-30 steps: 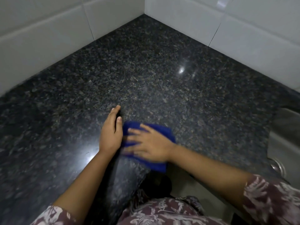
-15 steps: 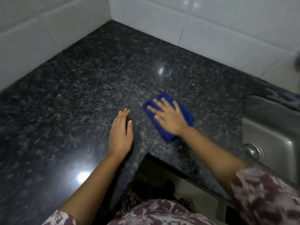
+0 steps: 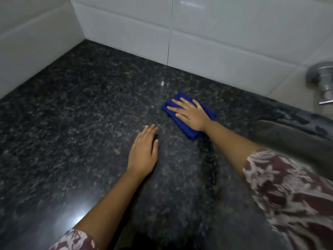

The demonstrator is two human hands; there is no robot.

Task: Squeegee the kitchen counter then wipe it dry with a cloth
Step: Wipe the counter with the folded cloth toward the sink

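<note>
A folded blue cloth lies on the dark speckled granite counter, a little right of the middle. My right hand presses flat on top of it with straight, spread fingers that point left and away from me. My left hand rests palm down on the bare counter, just left of and nearer than the cloth, apart from it, fingers straight. No squeegee is in view.
White tiled walls meet in a corner at the back left of the counter. A steel sink sits at the right edge, with a chrome tap fitting on the wall above it.
My right hand has slid the blue cloth away from me, toward the back wall and to the right. My left hand stays flat on the counter. The view has shifted toward the sink.
</note>
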